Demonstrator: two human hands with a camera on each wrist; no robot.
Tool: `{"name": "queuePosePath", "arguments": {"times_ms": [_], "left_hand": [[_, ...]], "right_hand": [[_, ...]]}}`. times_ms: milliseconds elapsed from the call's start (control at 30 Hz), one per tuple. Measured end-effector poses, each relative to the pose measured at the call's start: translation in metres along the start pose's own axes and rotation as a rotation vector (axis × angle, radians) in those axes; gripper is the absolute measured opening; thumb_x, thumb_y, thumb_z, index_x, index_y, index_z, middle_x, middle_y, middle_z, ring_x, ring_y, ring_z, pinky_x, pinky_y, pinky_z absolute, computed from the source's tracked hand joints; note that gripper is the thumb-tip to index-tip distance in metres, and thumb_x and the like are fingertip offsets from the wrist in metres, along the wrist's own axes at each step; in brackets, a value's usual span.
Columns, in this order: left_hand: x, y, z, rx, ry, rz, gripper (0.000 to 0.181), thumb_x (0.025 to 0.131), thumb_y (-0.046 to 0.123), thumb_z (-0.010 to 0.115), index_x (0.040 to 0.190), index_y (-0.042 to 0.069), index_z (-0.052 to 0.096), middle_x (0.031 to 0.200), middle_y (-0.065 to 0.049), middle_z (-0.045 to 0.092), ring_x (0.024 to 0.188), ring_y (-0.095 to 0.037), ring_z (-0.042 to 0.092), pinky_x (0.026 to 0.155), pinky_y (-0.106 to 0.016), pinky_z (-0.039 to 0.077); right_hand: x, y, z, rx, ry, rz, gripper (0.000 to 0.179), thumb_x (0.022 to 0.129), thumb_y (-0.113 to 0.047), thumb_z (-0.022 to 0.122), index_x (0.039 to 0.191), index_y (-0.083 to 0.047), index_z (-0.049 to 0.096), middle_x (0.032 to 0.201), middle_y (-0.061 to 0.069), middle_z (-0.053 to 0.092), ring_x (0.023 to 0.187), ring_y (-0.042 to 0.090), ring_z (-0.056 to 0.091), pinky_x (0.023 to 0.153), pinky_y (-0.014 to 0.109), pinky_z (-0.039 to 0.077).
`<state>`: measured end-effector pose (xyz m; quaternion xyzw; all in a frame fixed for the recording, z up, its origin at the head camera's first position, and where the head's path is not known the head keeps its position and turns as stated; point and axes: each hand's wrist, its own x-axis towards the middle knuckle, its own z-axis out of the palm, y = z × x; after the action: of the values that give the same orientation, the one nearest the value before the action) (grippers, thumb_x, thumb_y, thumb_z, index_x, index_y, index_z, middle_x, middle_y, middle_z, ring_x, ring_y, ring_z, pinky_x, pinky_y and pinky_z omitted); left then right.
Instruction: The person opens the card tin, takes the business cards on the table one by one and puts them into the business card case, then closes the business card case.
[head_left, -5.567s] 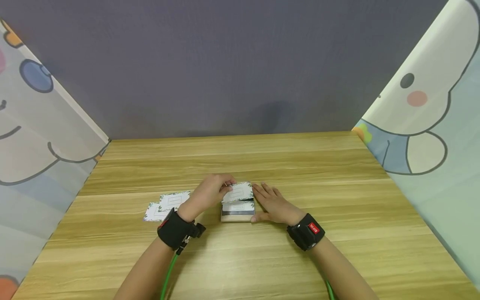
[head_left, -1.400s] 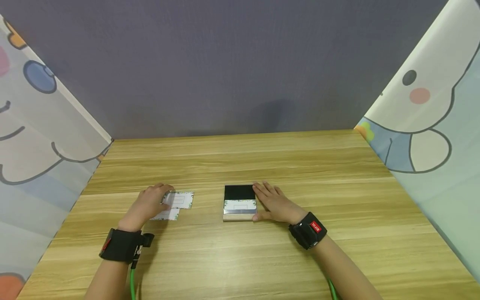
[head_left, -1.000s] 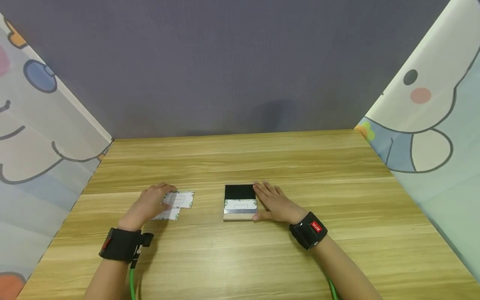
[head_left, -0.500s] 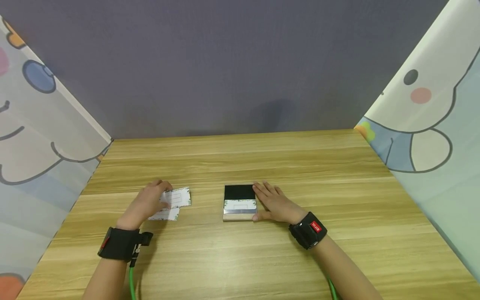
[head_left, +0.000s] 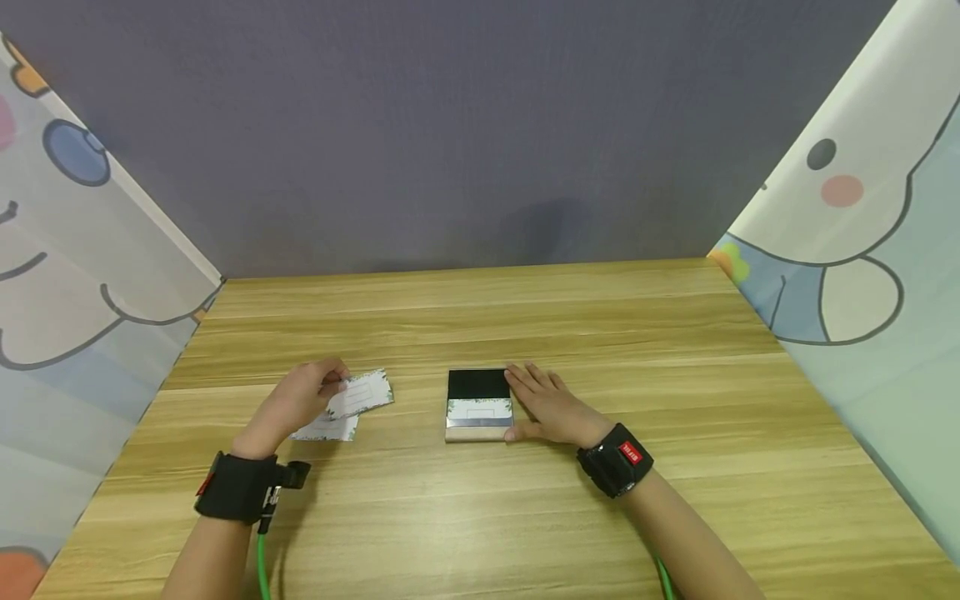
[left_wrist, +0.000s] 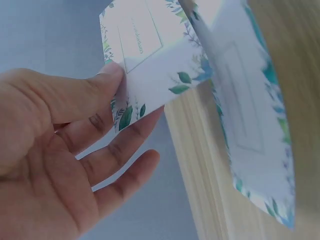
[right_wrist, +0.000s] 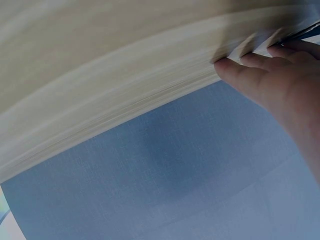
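Observation:
At the left of the table my left hand [head_left: 292,402] pinches a white card [head_left: 363,393] with a green leafy border. Thumb on its face and fingers behind, the hand grips one end of this card [left_wrist: 145,45] in the left wrist view. A second matching card [head_left: 330,429] lies flat on the wood, partly covered by the held one. In the middle, an opened card case [head_left: 477,434] with a black inner lid holds a leafy card [head_left: 480,408] in its pocket. My right hand [head_left: 551,410] rests against the case's right side, fingers straight and thumb at its lower corner.
The wooden table [head_left: 480,517] backs onto a grey panel [head_left: 465,133]. Cartoon-printed sheets [head_left: 862,250] stand at both sides. A black band [head_left: 238,487] with a green cable [head_left: 262,562] is on the left wrist, and another black band [head_left: 615,460] on the right.
Earlier my left hand held a card over the case; it then moved left to the two loose cards. Now the upper card is lifted and tilted in its fingers. My right hand stays by the case.

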<state>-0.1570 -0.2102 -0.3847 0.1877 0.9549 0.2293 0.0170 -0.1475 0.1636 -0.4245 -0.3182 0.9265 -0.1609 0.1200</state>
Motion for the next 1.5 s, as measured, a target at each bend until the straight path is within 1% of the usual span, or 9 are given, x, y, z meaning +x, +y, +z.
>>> {"name": "queuePosePath", "arguments": {"times_ms": [133, 267, 400, 567, 700, 833, 1067, 1233, 1500], "left_hand": [[0.005, 0.006, 0.002, -0.023, -0.007, 0.006, 0.007, 0.087, 0.001, 0.058, 0.093, 0.003, 0.06, 0.087, -0.011, 0.063, 0.074, -0.02, 0.058, 0.061, -0.031, 0.046], [0.011, 0.015, 0.007, -0.048, -0.04, 0.003, 0.007, 0.088, 0.003, 0.057, 0.093, 0.005, 0.06, 0.087, -0.009, 0.062, 0.073, -0.018, 0.057, 0.06, -0.03, 0.045], [0.017, 0.024, 0.012, -0.068, -0.05, 0.024, 0.007, 0.088, 0.004, 0.058, 0.094, 0.005, 0.06, 0.087, -0.008, 0.062, 0.075, -0.018, 0.058, 0.062, -0.029, 0.047], [0.027, 0.038, 0.02, -0.087, -0.036, 0.066, 0.007, 0.087, 0.005, 0.059, 0.094, 0.006, 0.061, 0.085, -0.006, 0.063, 0.073, -0.017, 0.058, 0.061, -0.028, 0.046], [0.034, 0.052, 0.024, -0.117, -0.031, 0.099, 0.007, 0.087, 0.005, 0.059, 0.093, 0.006, 0.061, 0.088, -0.007, 0.064, 0.08, -0.021, 0.062, 0.066, -0.03, 0.05], [0.043, 0.065, 0.03, -0.131, -0.036, 0.142, 0.008, 0.087, 0.006, 0.06, 0.095, 0.006, 0.062, 0.089, -0.007, 0.065, 0.081, -0.02, 0.062, 0.068, -0.03, 0.051], [0.056, 0.085, 0.041, -0.149, -0.045, 0.225, 0.008, 0.087, 0.007, 0.06, 0.095, 0.007, 0.062, 0.089, -0.005, 0.065, 0.081, -0.018, 0.063, 0.068, -0.026, 0.051], [0.062, 0.093, 0.05, -0.159, -0.039, 0.286, 0.009, 0.086, 0.005, 0.061, 0.095, 0.007, 0.063, 0.088, -0.005, 0.066, 0.08, -0.017, 0.064, 0.068, -0.023, 0.052], [0.068, 0.098, 0.061, -0.17, -0.053, 0.333, 0.009, 0.086, 0.003, 0.06, 0.094, 0.005, 0.063, 0.089, -0.006, 0.066, 0.082, -0.016, 0.063, 0.07, -0.023, 0.052]], "right_hand": [[0.0, 0.0, 0.0, -0.007, -0.005, 0.009, 0.094, 0.08, -0.055, 0.057, 0.145, 0.0, 0.017, 0.153, 0.015, 0.013, 0.139, 0.039, 0.008, 0.108, 0.059, 0.015], [0.0, 0.0, 0.0, -0.007, -0.008, 0.009, 0.094, 0.08, -0.055, 0.056, 0.145, 0.0, 0.017, 0.153, 0.015, 0.012, 0.139, 0.039, 0.008, 0.109, 0.059, 0.014], [0.0, 0.0, 0.0, -0.003, -0.013, 0.015, 0.094, 0.08, -0.056, 0.056, 0.146, -0.002, 0.015, 0.153, 0.014, 0.012, 0.14, 0.037, 0.008, 0.109, 0.058, 0.013], [0.0, 0.0, 0.0, -0.001, -0.011, 0.011, 0.093, 0.081, -0.055, 0.056, 0.145, -0.001, 0.016, 0.153, 0.015, 0.012, 0.14, 0.039, 0.008, 0.109, 0.059, 0.014], [0.0, 0.0, 0.0, -0.002, -0.007, 0.007, 0.093, 0.081, -0.054, 0.056, 0.145, 0.0, 0.017, 0.152, 0.016, 0.013, 0.139, 0.039, 0.008, 0.108, 0.059, 0.014], [0.0, 0.0, 0.0, -0.004, -0.009, 0.009, 0.093, 0.081, -0.054, 0.057, 0.145, 0.0, 0.016, 0.153, 0.015, 0.013, 0.14, 0.039, 0.008, 0.109, 0.059, 0.014], [0.001, -0.001, 0.0, -0.004, -0.012, 0.023, 0.094, 0.08, -0.055, 0.057, 0.145, 0.0, 0.017, 0.153, 0.014, 0.012, 0.14, 0.038, 0.008, 0.109, 0.059, 0.015], [0.001, 0.0, 0.001, -0.008, -0.003, 0.025, 0.093, 0.08, -0.056, 0.056, 0.145, -0.001, 0.018, 0.153, 0.013, 0.013, 0.14, 0.038, 0.009, 0.108, 0.059, 0.016], [0.001, -0.002, -0.001, -0.008, -0.01, 0.037, 0.093, 0.08, -0.056, 0.057, 0.145, -0.001, 0.018, 0.153, 0.014, 0.013, 0.14, 0.038, 0.008, 0.109, 0.058, 0.015]]}}
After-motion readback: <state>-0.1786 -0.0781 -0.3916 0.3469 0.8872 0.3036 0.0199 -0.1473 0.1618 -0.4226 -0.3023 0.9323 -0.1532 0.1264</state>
